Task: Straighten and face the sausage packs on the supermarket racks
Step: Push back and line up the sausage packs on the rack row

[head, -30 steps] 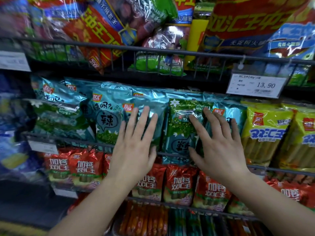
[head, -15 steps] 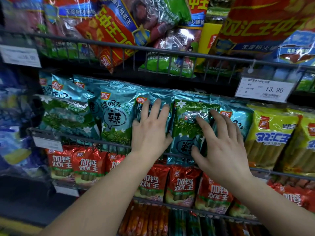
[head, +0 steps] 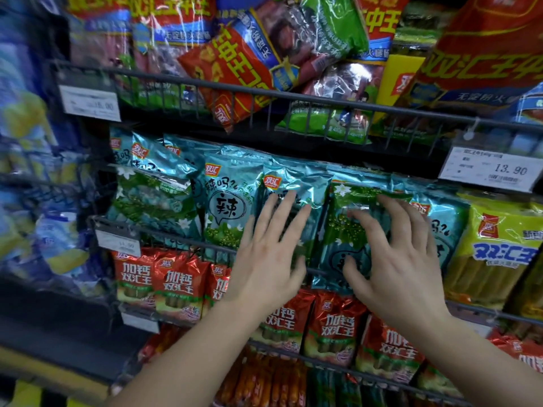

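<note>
Teal foil sausage packs stand in a row on the middle wire rack point(head: 164, 234). My left hand point(head: 269, 254) lies flat with straight fingers on one teal pack point(head: 296, 183). My right hand point(head: 393, 259) has spread, slightly bent fingers on the neighbouring teal pack point(head: 340, 227), which stands upside down with its green top showing. Left of my hands, another upright teal pack point(head: 229, 201) faces front, and a further teal pack point(head: 152, 195) leans sideways. Both hands hide the lower parts of the packs they touch.
Yellow sausage packs point(head: 496, 248) stand to the right on the same rack. Red packs point(head: 176, 286) fill the rack below. The top rack holds jumbled large red and green packs point(head: 238, 74). Price tags point(head: 487, 168) hang from the rack fronts.
The view has shifted left and closer. Both hands stay on the same two teal packs; my right fingers have bent a little more over the upside-down pack.
</note>
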{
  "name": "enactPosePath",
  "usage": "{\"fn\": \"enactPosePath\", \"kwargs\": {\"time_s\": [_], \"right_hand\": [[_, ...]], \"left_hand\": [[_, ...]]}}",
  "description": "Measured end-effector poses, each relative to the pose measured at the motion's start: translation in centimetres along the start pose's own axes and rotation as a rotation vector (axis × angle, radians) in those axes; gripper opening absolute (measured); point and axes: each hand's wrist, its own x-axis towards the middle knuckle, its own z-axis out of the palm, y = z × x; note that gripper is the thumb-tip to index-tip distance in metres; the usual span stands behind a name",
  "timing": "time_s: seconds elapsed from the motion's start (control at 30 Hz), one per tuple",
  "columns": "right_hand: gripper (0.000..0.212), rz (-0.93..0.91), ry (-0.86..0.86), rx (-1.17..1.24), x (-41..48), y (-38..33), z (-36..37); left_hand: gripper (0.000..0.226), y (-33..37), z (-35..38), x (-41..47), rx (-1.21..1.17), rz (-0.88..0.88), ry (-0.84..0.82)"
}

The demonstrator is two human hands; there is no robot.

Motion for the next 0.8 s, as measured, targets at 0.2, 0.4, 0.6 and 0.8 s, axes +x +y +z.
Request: {"fn": "enactPosePath", "kwargs": {"time_s": [0.2,0.4,0.6,0.8], "right_hand": [[0.063,-0.113,0.001,0.022,0.8,-4.0,0.9],[0.061,-0.193,-0.002,0.064,2.1,-8.1,2.1],[0.062,-0.213,-0.026,0.056,2.4,-9.5,2.2],[0.061,-0.225,-0.047,0.025,2.9,-9.4,2.2]], "left_hand": [[0.072,-4.6,-1.9,-3.4,0.176,-0.163,0.083],[0.067,-10.3,-4.5,-5.3,0.247,-0.367,0.217],[0.086,-13.1,-4.8,-3.9,0.162,-0.369,0.031],[0.086,-13.9,-4.4,-1.8,0.143,-0.33,-0.035]]}}
